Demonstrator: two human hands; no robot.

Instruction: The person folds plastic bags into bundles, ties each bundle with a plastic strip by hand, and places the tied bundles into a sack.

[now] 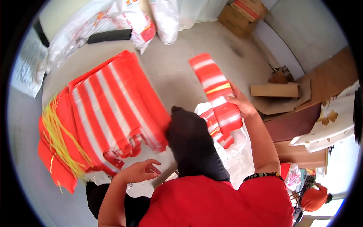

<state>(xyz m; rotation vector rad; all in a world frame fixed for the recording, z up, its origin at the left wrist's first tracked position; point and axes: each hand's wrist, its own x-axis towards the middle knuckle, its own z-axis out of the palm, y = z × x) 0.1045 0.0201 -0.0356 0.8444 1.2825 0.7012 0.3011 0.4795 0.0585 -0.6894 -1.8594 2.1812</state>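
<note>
My right hand (242,101) grips the side of a folded red-and-white striped bundle (216,90) with a yellow tie around it. Below that bundle, more striped bundles (211,122) lie in a white sack (240,142). At the lower left, my left hand (140,171) has its fingers apart and holds nothing, just below a large stack of red-and-white striped sheets (107,109). Yellow strings (62,140) lie in a loose bunch over the left end of the stack, on red material.
Flattened cardboard (280,102) and an open box (274,90) lie at the right. Cartons (242,17) stand at the back. White plastic bags (132,20) and a dark bar (109,36) are behind the stack. Another person (314,198) in red is at the far lower right.
</note>
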